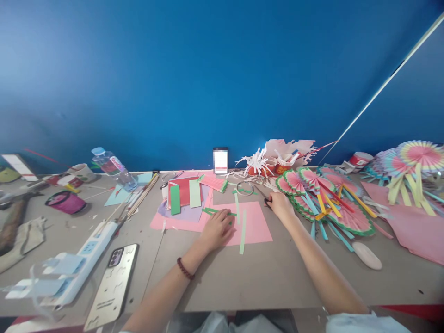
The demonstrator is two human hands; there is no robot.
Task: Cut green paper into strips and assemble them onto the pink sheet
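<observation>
"Are you reading any brands from where you're standing?"

"Not one. I'm taking the pink sheet (260, 226) as the dial's middle, with twelve pointing at the blue wall (208, 83). The water bottle (104, 162) is leaning at ten o'clock; its pink label (117, 163) is showing pale lettering, but I'm failing to make out the words. The red-and-white tubs (285, 162) at one o'clock are carrying print too blurred for me, and the small upright screen (221, 162) at eleven is glowing white, just as unreadable."

"And the left hand (218, 226)?"

"It's lying palm down at nine o'clock on the sheet, fingers loosely unfolded over dark green strips (209, 212). What's sitting beneath the palm, I can't tell. A pale green strip (243, 233) is lying near it, at the hand's three o'clock, crossing the sheet's near edge."

"What's the right hand (280, 206) holding?"

"At two o'clock, just past the sheet, it's gripping what look like dark-handled scissors (266, 201), fingers curling round the handle. How wide the blades are standing, I can't tell. Paper fans (317, 182) are spreading just beside it, at its three o'clock."
</observation>
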